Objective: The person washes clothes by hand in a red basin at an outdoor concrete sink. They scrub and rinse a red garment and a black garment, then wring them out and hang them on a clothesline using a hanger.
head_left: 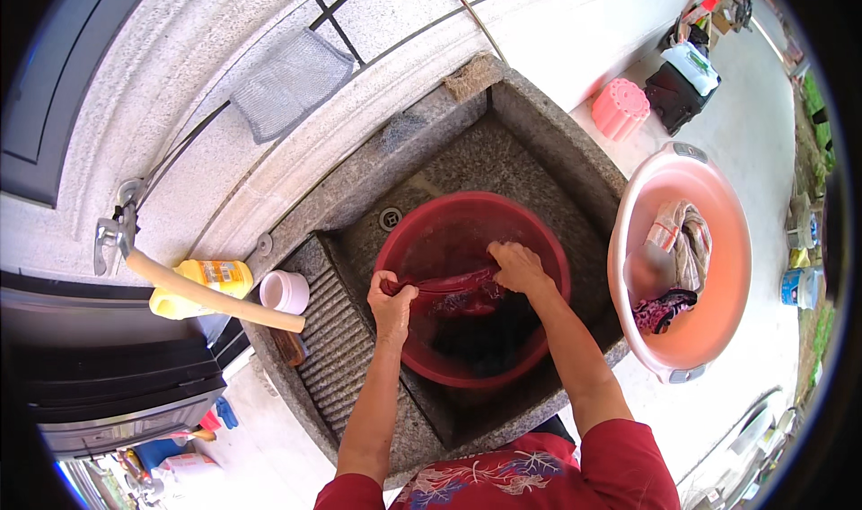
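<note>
A dark red wet cloth [456, 284] is stretched between my two hands above a red plastic basin [549, 241]. My left hand [391, 305] is closed on the cloth's left end, at the basin's left rim. My right hand [519, 267] grips its other end, over the right half of the basin. Between them the lower part of the cloth hangs down to the water. Below it the basin looks very dark; whether that is shadow or dark fabric I cannot tell. The basin stands inside a stone sink [561, 164], beside a small drain [390, 219].
A ridged washboard slab [334, 344] forms the sink's left side. A hose [202, 294] from the wall tap [112, 234] passes a yellow bottle [224, 276] and pink cup [285, 291]. At right, a peach tub [729, 268] holds clothes [684, 245]. A pink stool [620, 109] stands behind.
</note>
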The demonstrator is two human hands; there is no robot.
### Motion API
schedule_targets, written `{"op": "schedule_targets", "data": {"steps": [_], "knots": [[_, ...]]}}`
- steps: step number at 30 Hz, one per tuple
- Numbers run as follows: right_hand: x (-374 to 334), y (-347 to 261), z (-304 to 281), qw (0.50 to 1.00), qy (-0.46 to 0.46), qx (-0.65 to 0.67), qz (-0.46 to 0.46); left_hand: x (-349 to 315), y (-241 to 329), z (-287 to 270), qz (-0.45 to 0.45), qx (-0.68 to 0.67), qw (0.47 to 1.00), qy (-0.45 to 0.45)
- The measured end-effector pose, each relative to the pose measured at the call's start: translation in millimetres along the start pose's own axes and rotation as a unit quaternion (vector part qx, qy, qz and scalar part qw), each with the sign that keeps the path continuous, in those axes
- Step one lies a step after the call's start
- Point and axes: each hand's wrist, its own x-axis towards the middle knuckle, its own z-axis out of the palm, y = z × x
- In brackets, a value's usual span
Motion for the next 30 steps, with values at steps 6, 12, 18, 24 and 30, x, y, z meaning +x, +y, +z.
{"op": "schedule_targets", "data": {"steps": [6, 12, 18, 24, 30], "knots": [[-39, -67, -130, 0.973, 0.171, 0.109, -0.112, -31, 140, 1, 0.2, 0.027, 0.975, -0.091], [-97, -113, -220, 0.941, 0.211, 0.152, -0.214, -71, 263, 8, 0.338, -0.013, 0.936, -0.096], [-116, -118, -214, 0.935, 0.21, 0.188, -0.216, -85, 271, 10, 0.382, 0.021, 0.922, -0.068], [-39, -32, -43, 0.953, 0.188, 0.125, -0.201, -42, 93, -26, 0.228, 0.209, 0.94, -0.145], [-38, 57, 89, 0.999, 0.002, 0.041, -0.01, -69, -42, -38, 0.141, 0.383, 0.831, -0.379]]}}
